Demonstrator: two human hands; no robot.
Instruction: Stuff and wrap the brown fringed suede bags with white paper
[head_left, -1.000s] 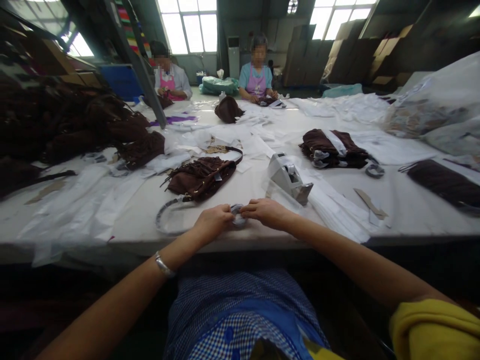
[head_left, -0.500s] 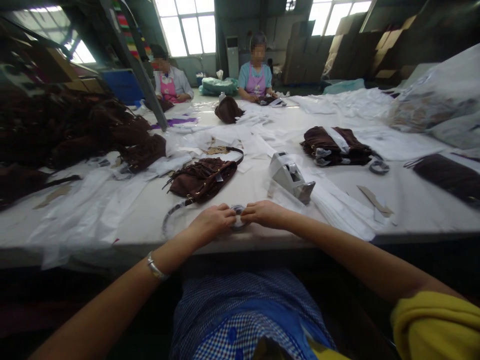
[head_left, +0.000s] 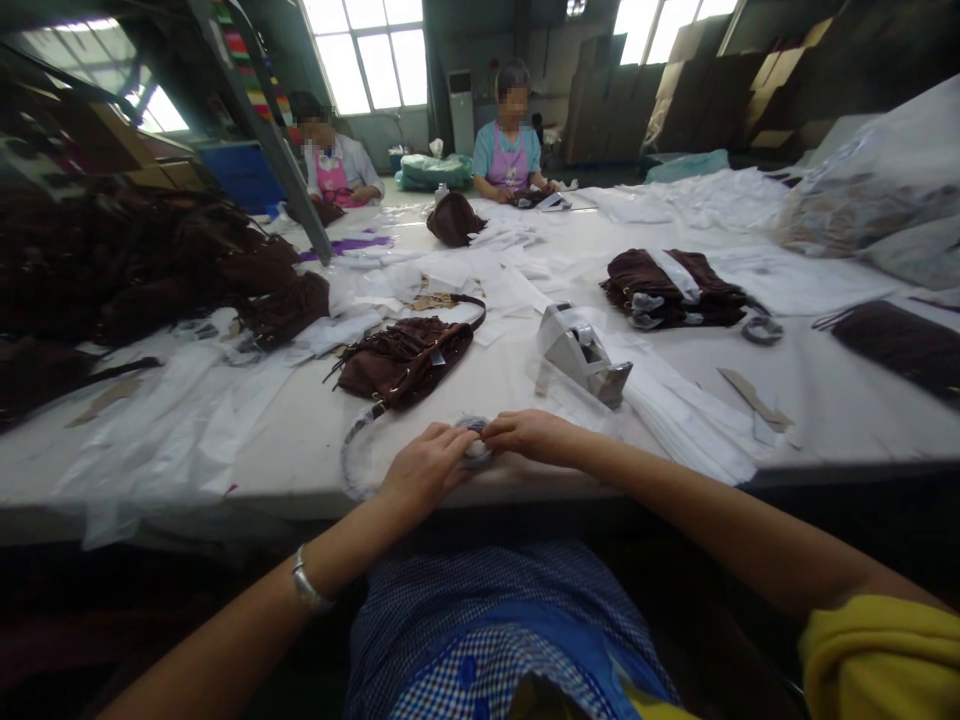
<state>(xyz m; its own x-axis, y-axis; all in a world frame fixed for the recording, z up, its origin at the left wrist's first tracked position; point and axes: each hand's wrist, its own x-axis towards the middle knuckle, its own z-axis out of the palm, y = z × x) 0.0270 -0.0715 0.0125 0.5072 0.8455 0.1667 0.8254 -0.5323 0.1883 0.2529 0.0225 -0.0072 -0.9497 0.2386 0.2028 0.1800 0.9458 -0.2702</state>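
Note:
Both hands grip the plastic-wrapped bag strap (head_left: pixel 474 424), which is rolled into a small coil at the table's near edge. My left hand (head_left: pixel 429 465) is closed on the coil's left side, and my right hand (head_left: pixel 529 436) pinches its right side with the fingertips. From the coil the strap loops left and up to a dark brown fringed handbag (head_left: pixel 405 362) lying just beyond my hands. A bare brown handle (head_left: pixel 474 308) curves from the bag's far end. My fingers hide part of the coil.
A grey tape dispenser (head_left: pixel 583 350) stands right of the bag. Stacked brown bags (head_left: pixel 671 290) lie farther right, near a cardboard strip (head_left: pixel 754 398). White sheets (head_left: pixel 172 410) and heaped brown bags (head_left: pixel 150 250) cover the left. Two people (head_left: pixel 511 150) sit across the table.
My left hand has shifted slightly down and right around the coil. The strap's loop beside it has slid right. My right hand stays at the coil.

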